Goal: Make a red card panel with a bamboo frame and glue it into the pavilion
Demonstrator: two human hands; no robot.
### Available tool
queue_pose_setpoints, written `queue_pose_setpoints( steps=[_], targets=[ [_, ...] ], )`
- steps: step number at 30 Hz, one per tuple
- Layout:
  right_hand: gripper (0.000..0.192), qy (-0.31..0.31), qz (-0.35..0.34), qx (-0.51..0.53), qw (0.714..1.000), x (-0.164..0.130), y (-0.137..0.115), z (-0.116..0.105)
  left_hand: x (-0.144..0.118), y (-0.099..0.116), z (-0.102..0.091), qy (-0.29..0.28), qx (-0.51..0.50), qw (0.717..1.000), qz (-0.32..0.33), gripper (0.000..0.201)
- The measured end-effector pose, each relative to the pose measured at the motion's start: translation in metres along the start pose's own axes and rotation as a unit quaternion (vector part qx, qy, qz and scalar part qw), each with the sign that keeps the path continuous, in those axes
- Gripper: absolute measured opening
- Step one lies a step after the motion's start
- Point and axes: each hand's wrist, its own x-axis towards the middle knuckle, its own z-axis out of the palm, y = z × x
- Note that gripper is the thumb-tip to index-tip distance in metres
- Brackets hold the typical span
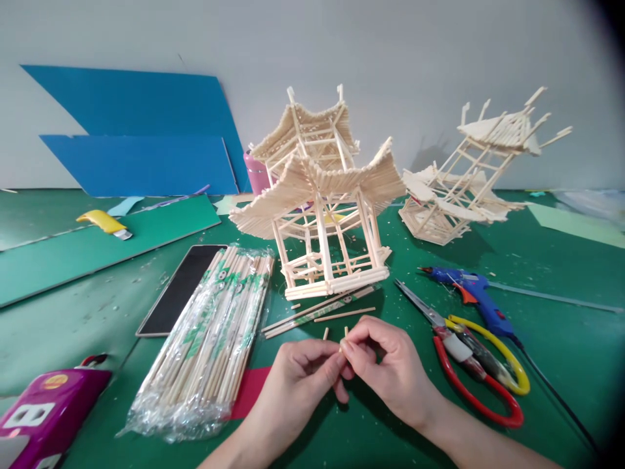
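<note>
No legible text on any object

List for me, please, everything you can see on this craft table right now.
stick pagoda: one, pale wood, table centre
tilted stick model: one, pale wood, back right
chopstick pack: one, clear wrap, left of centre
loose sticks: several, pale, before the pagoda
scissors: one, red and yellow handles, right
glue gun: one, blue, right
blue boards: two, against the wall
black slab: one, beside the pack
left hand, right hand: together pinching a short stick
</note>
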Motion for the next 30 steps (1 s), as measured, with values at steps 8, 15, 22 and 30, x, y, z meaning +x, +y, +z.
queue_pose_setpoints(
  steps=[8, 15, 22, 30],
  targets=[
    [0.018, 0.126, 0.013, -0.096, 0.987, -0.018, -0.011, -0.054, 0.000, -0.002, -0.006, -0.007, -0.219, 0.974, -0.053, 0.017],
    [0.030, 0.176, 0.078, -0.334, 0.923, -0.093, 0.060, -0.116, -0.001, 0.006, -0.002, -0.009, -0.239, 0.969, -0.066, 0.016],
    [0.046, 0.087, 0.120, -0.469, 0.871, -0.096, 0.072, -0.120, -0.004, 0.016, 0.017, -0.004, -0.155, 0.987, -0.034, 0.017],
    [0.031, 0.074, 0.158, -0.378, 0.909, -0.096, 0.054, -0.130, -0.005, 0.016, 0.030, 0.088, 0.123, 0.978, 0.147, 0.012]
  ],
)
